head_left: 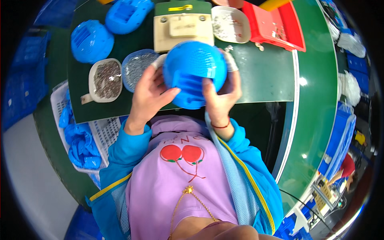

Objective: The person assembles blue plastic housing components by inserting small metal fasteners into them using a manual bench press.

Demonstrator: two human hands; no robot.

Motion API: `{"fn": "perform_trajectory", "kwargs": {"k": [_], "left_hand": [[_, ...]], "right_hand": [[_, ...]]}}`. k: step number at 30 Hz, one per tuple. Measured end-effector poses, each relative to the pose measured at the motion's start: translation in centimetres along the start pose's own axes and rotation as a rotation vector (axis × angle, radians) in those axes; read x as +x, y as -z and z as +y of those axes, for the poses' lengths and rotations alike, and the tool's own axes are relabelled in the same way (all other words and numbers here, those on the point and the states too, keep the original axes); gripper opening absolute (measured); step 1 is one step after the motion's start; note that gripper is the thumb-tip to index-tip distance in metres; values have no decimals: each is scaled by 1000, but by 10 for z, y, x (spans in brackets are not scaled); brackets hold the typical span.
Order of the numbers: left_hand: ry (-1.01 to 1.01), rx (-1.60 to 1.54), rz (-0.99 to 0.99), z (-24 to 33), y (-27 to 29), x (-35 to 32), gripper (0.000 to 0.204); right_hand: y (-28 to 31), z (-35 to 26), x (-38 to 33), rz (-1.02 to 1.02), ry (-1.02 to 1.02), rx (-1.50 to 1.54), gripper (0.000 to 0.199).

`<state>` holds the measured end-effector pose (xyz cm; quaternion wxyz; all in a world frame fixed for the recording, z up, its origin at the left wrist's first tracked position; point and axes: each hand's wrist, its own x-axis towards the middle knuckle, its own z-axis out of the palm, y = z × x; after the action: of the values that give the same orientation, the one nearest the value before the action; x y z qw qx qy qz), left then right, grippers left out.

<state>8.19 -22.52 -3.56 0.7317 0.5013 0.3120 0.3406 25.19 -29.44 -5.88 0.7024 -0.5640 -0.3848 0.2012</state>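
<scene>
A rounded blue plastic housing (192, 60) is held above the front of the work table, its perforated dome uppermost and a ribbed, recessed slot facing me. My left hand (149, 94) curls at its left edge, thumb along the lower left side and fingertips partly hidden. My right hand (222, 96) grips the right side, its thumb over the slot and its fingers behind. White coverings show on fingers of both hands. Just beyond the housing stands a cream-coloured fixture (184, 28) with a green top and a yellow lever.
Two similar blue housings (92, 41) lie at the far left. A white scoop-like container (106, 80) of brownish small parts and a blue bowl (136, 68) of silvery ones sit nearer. Farther right are a white dish (231, 24) and a red bin (276, 24). A white basket (102, 134) holds blue pieces.
</scene>
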Motion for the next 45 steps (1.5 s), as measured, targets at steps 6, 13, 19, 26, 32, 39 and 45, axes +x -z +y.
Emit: {"fn": "perform_trajectory", "kwargs": {"k": [6,13,19,26,32,39,45], "left_hand": [[179,-255,131,-11,27,-14,76],[151,-212,125,-11,10,-10,74],[108,-147,199,-7,2,-19,75],[78,-98,171,-4,-9,-9,74],[57,-71,222,-3,-11,-14,76],[-162,28,236,-10,-28,-19,85],[-290,128,257,-8,-35,-19,89]], "right_hand": [[56,25,38,-125,-26,-390,34],[83,92,81,-227,242,-795,14],[97,79,59,-260,214,-768,11],[98,67,46,-207,92,-663,15],[94,75,47,-105,182,-615,19],[36,-40,17,-207,406,-468,23],[18,-38,11,-227,503,-716,25]]}}
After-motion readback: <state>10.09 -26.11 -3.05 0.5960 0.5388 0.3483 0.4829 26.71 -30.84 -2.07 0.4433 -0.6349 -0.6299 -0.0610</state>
